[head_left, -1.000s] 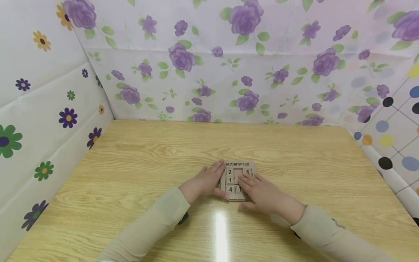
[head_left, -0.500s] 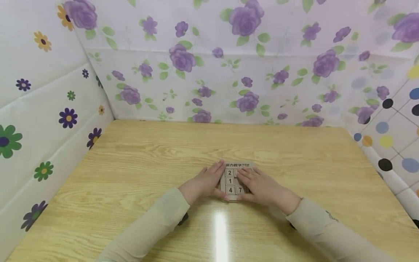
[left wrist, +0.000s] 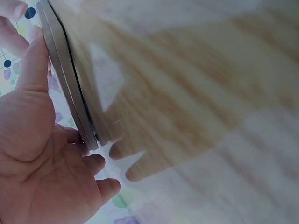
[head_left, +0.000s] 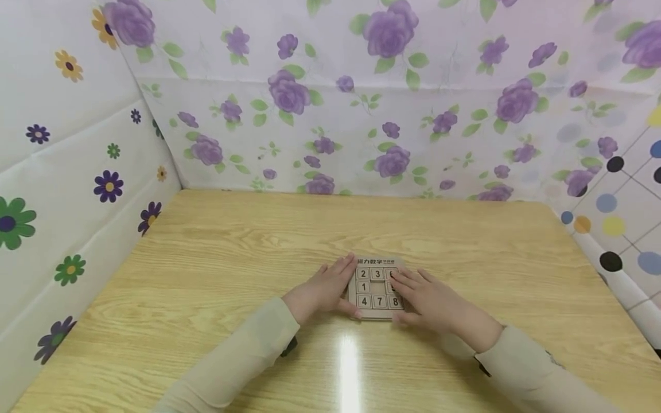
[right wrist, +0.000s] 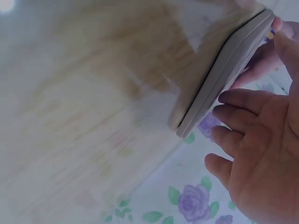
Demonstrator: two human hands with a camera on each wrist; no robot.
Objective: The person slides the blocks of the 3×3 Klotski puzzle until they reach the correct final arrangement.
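Note:
A number slide puzzle [head_left: 378, 313] lies flat on the table in the head view. Tiles 2, 3 and 6 form its far row, with 4, 7 and 8 in the near row. Tile 1 is at the left of the middle row; the centre slot is a gap. My left hand [head_left: 322, 288] rests along the puzzle's left edge, thumb at the near corner, fingers at the far one. The fingertips of my right hand [head_left: 434, 301] touch the right column, partly covering tile 6 and the tile below it. Both wrist views show the puzzle [left wrist: 65, 70] edge-on, its tile faces hidden.
A wood-grain table [head_left: 248, 246] surrounds the puzzle. Behind it hangs a purple-flowered cloth [head_left: 330, 115]; a daisy-print cloth [head_left: 77, 183] borders the left side and a dotted one [head_left: 630, 229] the right. Light reflects near the front.
Tile 3 has slid from the centre up to the far row, leaving the centre as the gap. My right hand has then moved right to the right column; the left hand stays put.

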